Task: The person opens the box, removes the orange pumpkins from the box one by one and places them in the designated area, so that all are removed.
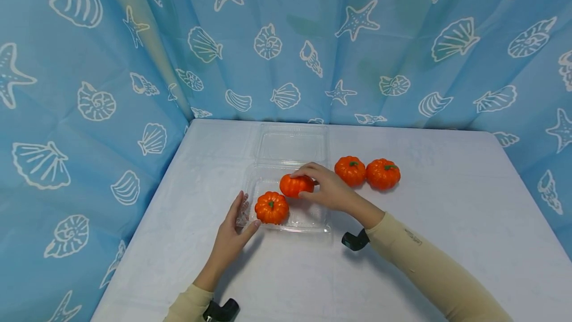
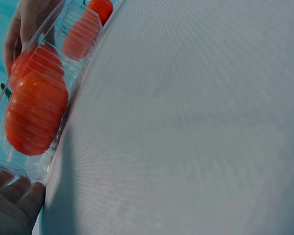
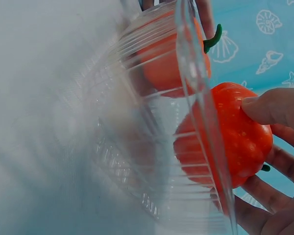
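My right hand (image 1: pixel 328 188) grips a small orange pumpkin (image 1: pixel 292 186) within the clear plastic clamshell box (image 1: pixel 313 225). In the right wrist view the thumb and fingers (image 3: pixel 264 193) curl round this pumpkin (image 3: pixel 240 137), whose green stem points away. A second pumpkin (image 1: pixel 271 208) sits in the box's front left part, stem up. My left hand (image 1: pixel 234 235) rests against the left front corner of the box, its fingers fairly straight along the wall. Through the box wall, the left wrist view shows the near pumpkin (image 2: pixel 36 115) and the left fingers (image 2: pixel 27 193) at the corner.
Two more pumpkins, one (image 1: pixel 350 171) beside the other (image 1: pixel 383 174), stand on the white table (image 1: pixel 424 262) right of the box. The clear lid (image 1: pixel 292 144) lies folded back behind the base. A blue shell-patterned curtain (image 1: pixel 286 63) hangs along the back and left.
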Demonstrator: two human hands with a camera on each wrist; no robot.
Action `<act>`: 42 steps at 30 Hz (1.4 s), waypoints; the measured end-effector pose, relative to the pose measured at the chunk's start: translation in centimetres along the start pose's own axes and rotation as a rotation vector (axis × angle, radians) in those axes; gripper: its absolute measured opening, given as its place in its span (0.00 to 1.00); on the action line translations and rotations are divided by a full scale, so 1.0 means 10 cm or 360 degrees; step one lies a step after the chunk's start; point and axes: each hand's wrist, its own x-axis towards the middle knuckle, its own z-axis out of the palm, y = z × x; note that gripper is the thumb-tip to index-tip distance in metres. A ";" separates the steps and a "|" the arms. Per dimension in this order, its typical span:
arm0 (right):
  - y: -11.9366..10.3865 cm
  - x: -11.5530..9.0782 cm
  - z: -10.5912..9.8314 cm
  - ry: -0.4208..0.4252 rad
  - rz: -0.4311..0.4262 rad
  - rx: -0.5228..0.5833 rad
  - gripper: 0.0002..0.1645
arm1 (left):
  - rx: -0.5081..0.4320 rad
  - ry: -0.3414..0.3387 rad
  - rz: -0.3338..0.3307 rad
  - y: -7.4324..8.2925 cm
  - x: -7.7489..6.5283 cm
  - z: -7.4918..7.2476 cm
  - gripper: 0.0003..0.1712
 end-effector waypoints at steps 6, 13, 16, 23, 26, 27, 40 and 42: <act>-0.03 -0.13 -0.10 0.0049 0.0018 0.0036 0.26 | 0.0016 -0.0001 -0.0003 -0.01 -0.01 0.00 0.50; -0.04 -0.26 -0.22 0.0098 -0.0002 0.0053 0.25 | 0.0020 -0.0002 -0.0004 0.00 -0.01 0.00 0.50; -0.03 -0.31 -0.26 0.0117 -0.0027 0.0051 0.25 | 0.0026 -0.0001 0.0005 0.00 -0.01 0.00 0.50; -0.01 -0.44 -0.35 0.0176 -0.0063 0.0035 0.26 | 0.0023 0.0004 -0.0006 0.01 -0.01 0.00 0.50; 0.03 -0.50 -0.39 0.0210 -0.0075 0.0018 0.26 | 0.0019 0.0001 -0.0004 0.01 -0.01 0.00 0.50; 0.04 -0.52 -0.40 0.0217 -0.0074 0.0013 0.27 | 0.0018 0.0001 -0.0003 0.00 -0.01 0.00 0.50; 0.14 -0.78 -0.54 0.0319 0.0006 0.0001 0.27 | 0.0017 0.0007 -0.0013 0.03 -0.01 0.01 0.49; 0.16 -0.82 -0.56 0.0338 0.0036 -0.0025 0.26 | 0.0020 0.0010 -0.0011 0.03 -0.01 0.01 0.49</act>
